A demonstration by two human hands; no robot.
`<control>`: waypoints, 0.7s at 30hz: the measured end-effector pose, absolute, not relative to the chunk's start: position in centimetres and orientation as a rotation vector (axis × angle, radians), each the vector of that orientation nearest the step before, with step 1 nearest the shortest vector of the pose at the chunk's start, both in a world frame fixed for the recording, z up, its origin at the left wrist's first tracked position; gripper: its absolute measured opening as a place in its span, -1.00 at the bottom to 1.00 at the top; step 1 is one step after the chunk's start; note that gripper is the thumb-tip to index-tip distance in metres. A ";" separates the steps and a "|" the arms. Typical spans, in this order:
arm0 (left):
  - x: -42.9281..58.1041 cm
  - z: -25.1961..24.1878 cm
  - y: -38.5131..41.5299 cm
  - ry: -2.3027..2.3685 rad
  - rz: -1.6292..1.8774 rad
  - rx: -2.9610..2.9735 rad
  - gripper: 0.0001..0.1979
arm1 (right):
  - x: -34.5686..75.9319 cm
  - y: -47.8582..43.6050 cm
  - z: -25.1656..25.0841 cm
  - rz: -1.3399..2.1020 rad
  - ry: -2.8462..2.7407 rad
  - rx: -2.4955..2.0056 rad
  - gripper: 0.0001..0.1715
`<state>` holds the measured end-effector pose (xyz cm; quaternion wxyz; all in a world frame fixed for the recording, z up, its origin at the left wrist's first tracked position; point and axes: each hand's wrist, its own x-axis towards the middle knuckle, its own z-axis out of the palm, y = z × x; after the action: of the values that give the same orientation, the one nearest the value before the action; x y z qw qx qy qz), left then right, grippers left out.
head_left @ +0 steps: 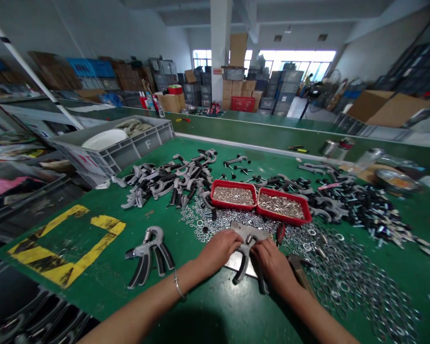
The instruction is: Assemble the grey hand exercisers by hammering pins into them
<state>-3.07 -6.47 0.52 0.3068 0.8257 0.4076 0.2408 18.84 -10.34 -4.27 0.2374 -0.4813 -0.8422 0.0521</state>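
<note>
A grey-and-black hand gripper (241,268) with a coil spring stands over a metal plate (231,262) in front of me, its handles toward me. My left hand (222,246) is closed on its left upper side, fingertips pinched near the spring. On the other side my right hand (272,263) is closed around its right upper part, thumb and fingers together. What the fingertips press on is partly hidden. To the left lies a finished-looking hand gripper (150,255), apart from both hands. A hammer (301,272) lies beside my right wrist.
Two red trays, one (232,206) with tiny metal parts and one (283,219) with small pins, stand beyond my hands. Loose washers (344,282) spread right. Grey handle parts (165,179) pile up left, black screw knobs (372,210) right. A grey crate (139,145) stands far left.
</note>
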 end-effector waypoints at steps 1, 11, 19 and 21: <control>-2.4 0.3 -6.5 1.074 0.625 2.265 -0.83 | 18.9 -10.4 -4.2 0.145 -2.324 -1.311 -0.75; 0.6 -2.1 -6.1 1.104 0.508 2.812 -0.78 | 22.5 -12.9 -2.9 0.451 -1.952 -1.501 -0.70; 1.1 -2.2 -6.7 0.932 0.393 3.101 -0.73 | 26.8 -19.7 -3.1 0.352 -1.984 -1.689 -0.69; 0.8 -2.4 -7.3 0.893 0.390 3.077 -0.73 | 27.9 -21.4 -3.7 0.261 -2.014 -1.764 -0.66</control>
<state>0.85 -7.27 -2.41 -0.0430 0.9524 0.2764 0.1208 27.88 -21.42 -3.68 0.2240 -0.6391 -0.7297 0.0944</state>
